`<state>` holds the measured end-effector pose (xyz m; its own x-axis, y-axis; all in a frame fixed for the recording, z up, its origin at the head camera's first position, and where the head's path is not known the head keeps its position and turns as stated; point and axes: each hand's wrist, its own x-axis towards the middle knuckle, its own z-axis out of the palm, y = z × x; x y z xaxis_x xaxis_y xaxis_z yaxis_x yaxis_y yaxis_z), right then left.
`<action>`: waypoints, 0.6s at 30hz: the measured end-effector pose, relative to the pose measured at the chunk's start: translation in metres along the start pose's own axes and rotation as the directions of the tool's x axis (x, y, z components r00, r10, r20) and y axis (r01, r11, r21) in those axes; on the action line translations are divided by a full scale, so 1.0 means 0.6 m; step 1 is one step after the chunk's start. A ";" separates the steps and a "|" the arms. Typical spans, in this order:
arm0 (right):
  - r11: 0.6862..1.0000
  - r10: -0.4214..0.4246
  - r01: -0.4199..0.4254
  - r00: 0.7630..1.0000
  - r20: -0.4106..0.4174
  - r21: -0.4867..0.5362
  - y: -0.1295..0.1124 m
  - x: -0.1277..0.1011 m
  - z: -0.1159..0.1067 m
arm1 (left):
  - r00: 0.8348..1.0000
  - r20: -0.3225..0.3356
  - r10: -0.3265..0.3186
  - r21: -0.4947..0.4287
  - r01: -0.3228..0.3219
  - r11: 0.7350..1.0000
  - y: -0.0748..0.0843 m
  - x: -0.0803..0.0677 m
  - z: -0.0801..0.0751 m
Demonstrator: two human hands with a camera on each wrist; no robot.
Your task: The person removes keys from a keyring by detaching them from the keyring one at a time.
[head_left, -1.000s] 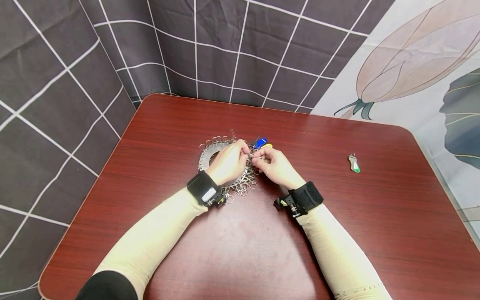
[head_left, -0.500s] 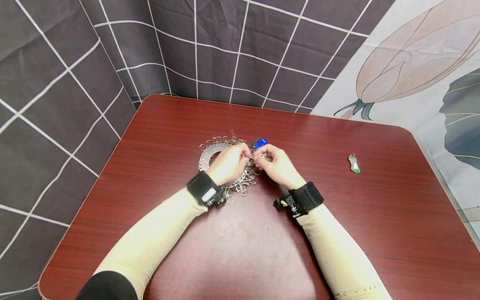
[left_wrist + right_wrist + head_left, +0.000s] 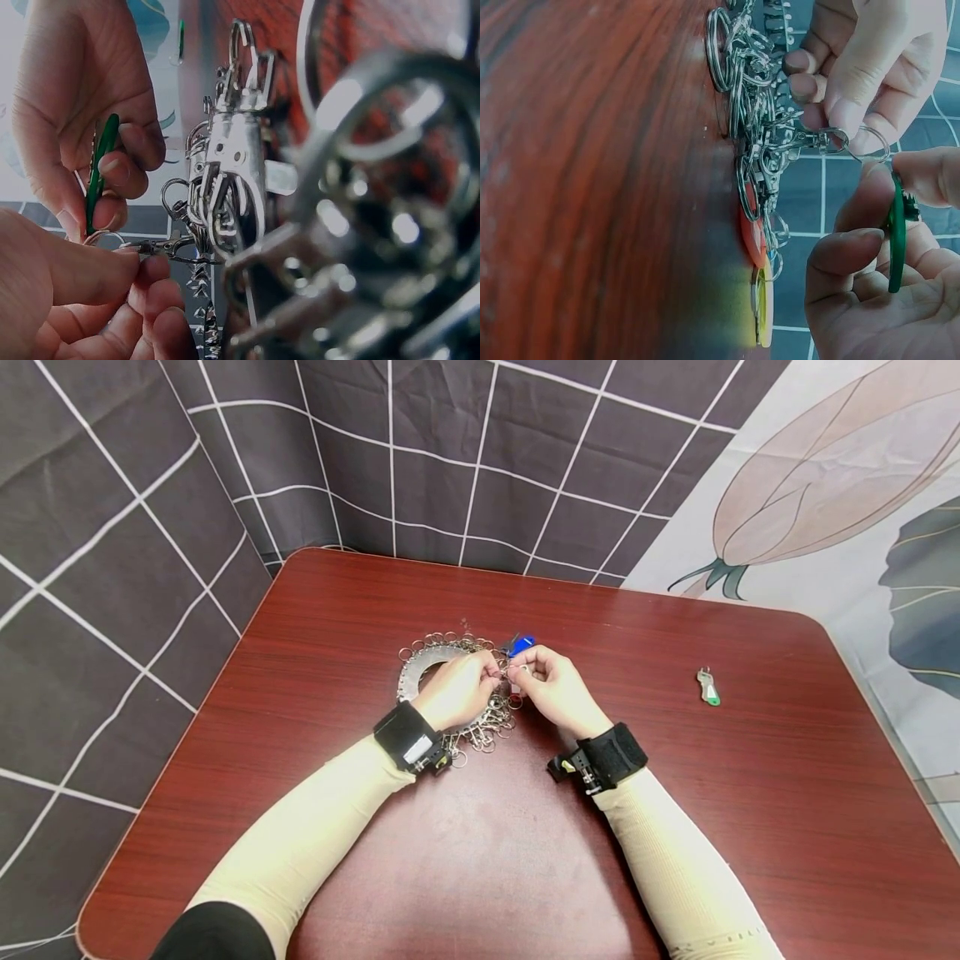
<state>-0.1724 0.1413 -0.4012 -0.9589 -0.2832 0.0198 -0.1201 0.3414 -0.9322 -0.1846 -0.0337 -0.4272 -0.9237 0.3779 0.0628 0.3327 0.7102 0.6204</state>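
Observation:
My left hand (image 3: 459,687) pinches a split key ring (image 3: 875,142) where it joins a small swivel clasp (image 3: 802,140). That clasp hangs on a flat metal hoop (image 3: 408,681) edged with many clasps and rings. My right hand (image 3: 558,692) grips a green key tag (image 3: 898,240) between thumb and fingers, its top edge right at the key ring. Dark key teeth show beside the tag in the right wrist view. Both hands meet over the hoop's right side. A red tag (image 3: 751,225) and a yellow tag (image 3: 763,307) hang from neighbouring rings.
A blue key tag (image 3: 521,646) lies just behind my right hand. Farther right on the red-brown table (image 3: 600,877) rests another key tag with a green end (image 3: 707,687). Dark gridded cloth (image 3: 435,485) rises behind the table.
My right hand has shifted slightly upward, and the yellow tag seen behind it at first is now covered in the head view. My left hand has barely moved.

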 end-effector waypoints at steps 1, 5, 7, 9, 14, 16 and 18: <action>1.000 0.002 -0.002 1.000 0.000 0.001 0.002 0.001 0.000 | 1.000 -0.002 -0.002 0.000 0.002 1.000 0.000 0.000 0.000; 1.000 0.012 -0.012 1.000 -0.006 0.023 0.031 0.013 -0.001 | 1.000 -0.013 -0.010 -0.003 0.010 1.000 -0.002 0.002 0.002; 0.999 0.016 -0.015 1.000 -0.010 0.037 0.046 0.019 -0.001 | 1.000 -0.019 -0.011 -0.011 0.011 1.000 -0.003 0.002 0.003; 0.998 0.022 -0.021 1.000 -0.015 0.060 0.056 0.022 -0.001 | 1.000 -0.024 -0.006 -0.022 0.005 1.000 -0.004 0.002 0.003; 0.977 0.072 -0.071 0.997 0.003 0.199 0.066 0.024 0.000 | 0.999 -0.030 0.016 -0.063 -0.018 0.998 -0.005 0.004 0.002; 0.954 0.095 -0.101 0.995 0.035 0.282 0.071 0.024 -0.001 | 0.999 -0.027 0.017 -0.093 -0.020 0.995 -0.006 0.006 0.002; 0.918 0.109 -0.132 0.991 0.080 0.374 0.077 0.025 -0.003 | 1.000 -0.022 0.009 -0.146 -0.012 0.989 -0.009 0.008 0.003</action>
<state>-0.1926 0.1544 -0.4433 -0.9425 -0.3152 -0.1114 0.1122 0.0156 -0.9936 -0.1907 -0.0344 -0.4315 -0.9244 0.3716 0.0855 0.3129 0.6113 0.7269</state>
